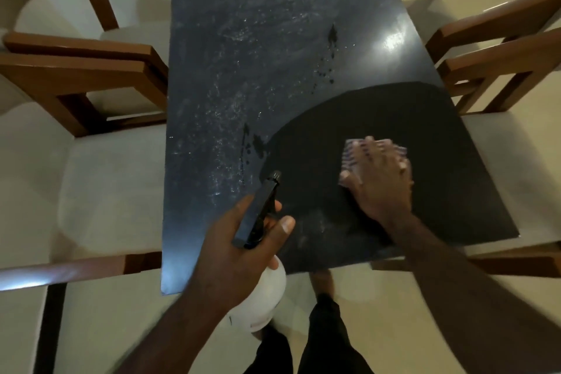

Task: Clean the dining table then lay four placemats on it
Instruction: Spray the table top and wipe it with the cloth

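On table (243,55), R hand (383,181) presses cloth (350,156), L hand (239,249) grips sprayer (263,211).

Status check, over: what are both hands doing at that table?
Left hand grips spray bottle. Right hand flat on cloth, pressing it to table. Drops unwiped farther up.

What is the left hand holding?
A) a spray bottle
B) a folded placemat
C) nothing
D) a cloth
A: the left hand grips the black head of a white spray bottle, while the right hand presses the cloth on the table.
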